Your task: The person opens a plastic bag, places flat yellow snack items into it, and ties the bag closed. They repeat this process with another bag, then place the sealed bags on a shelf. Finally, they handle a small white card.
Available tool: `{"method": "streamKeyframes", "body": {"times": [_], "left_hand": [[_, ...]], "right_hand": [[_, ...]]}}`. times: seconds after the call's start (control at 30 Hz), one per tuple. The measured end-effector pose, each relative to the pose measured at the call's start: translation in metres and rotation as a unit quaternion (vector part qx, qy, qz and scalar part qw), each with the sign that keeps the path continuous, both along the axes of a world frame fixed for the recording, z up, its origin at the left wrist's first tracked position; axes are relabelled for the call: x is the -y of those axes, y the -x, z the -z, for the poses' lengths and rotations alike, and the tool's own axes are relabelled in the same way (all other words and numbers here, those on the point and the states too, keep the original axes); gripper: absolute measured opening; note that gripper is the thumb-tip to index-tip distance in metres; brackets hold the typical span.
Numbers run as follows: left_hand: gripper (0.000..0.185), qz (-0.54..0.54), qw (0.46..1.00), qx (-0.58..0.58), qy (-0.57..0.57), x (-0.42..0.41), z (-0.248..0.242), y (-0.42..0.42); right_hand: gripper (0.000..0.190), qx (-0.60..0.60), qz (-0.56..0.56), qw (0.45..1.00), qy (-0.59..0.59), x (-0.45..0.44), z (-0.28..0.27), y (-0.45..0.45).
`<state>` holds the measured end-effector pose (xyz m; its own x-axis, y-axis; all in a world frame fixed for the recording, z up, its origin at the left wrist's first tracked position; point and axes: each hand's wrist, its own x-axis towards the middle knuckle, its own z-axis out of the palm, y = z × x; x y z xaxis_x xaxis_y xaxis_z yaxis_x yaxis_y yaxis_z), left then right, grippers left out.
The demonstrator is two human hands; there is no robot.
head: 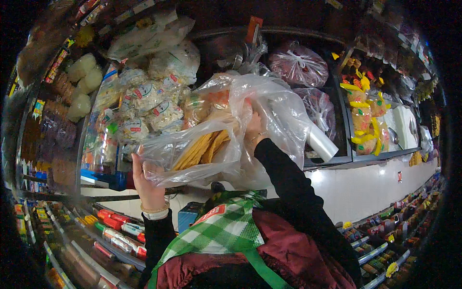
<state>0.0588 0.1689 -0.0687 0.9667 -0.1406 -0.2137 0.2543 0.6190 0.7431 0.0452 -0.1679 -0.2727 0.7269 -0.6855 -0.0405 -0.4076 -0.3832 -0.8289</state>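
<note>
A large clear plastic bag (274, 104) spreads over the middle of the display in front of me. Yellow-brown dried sticks, likely dried tofu skin (202, 148), show through its film at the lower left. My left hand (149, 180) grips the left edge of the bag, thumb up and fingers partly under the plastic. At the bag's centre, my right hand (255, 124) holds bunched film, its fingertips partly covered by plastic. To the right of the bag, a roll of clear plastic bags (322, 142) sticks out towards me.
Packaged white goods (144, 97) are heaped at the left. Knotted bags of dark red goods (299, 65) lie at the back right. Beyond a black divider (345, 119) stand yellow-tied packs (362, 119) and a white tray (404, 123) with a metal scoop. Stocked shelves (119, 231) flank me below.
</note>
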Motion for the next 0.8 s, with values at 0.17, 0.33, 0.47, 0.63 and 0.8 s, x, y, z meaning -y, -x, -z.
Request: {"method": "streamKeyframes", "body": {"times": [0.17, 0.33, 0.47, 0.63, 0.8], "left_hand": [[0.034, 0.004, 1.0, 0.023, 0.01, 0.006, -0.02, 0.005], [0.036, -0.068, 0.997, -0.02, -0.039, 0.007, -0.011, 0.008], [0.04, 0.23, 0.958, 0.06, 0.16, -0.014, -0.002, -0.009], [0.035, -0.003, 1.0, 0.005, -0.009, -0.002, 0.003, -0.006], [0.034, -0.039, 0.998, -0.031, -0.026, 0.019, -0.007, -0.001]], "right_hand": [[0.041, 0.023, -0.02, 0.988, 0.151, -0.002, -0.034, 0.008], [0.024, 0.146, 0.065, 0.986, -0.051, 0.007, -0.064, 0.061], [0.031, 0.264, 0.116, 0.955, -0.064, 0.011, -0.062, 0.094], [0.043, 0.272, 0.198, 0.909, -0.245, 0.027, -0.054, 0.101], [0.028, 0.258, 0.079, 0.821, -0.503, 0.056, -0.055, 0.101]]}}
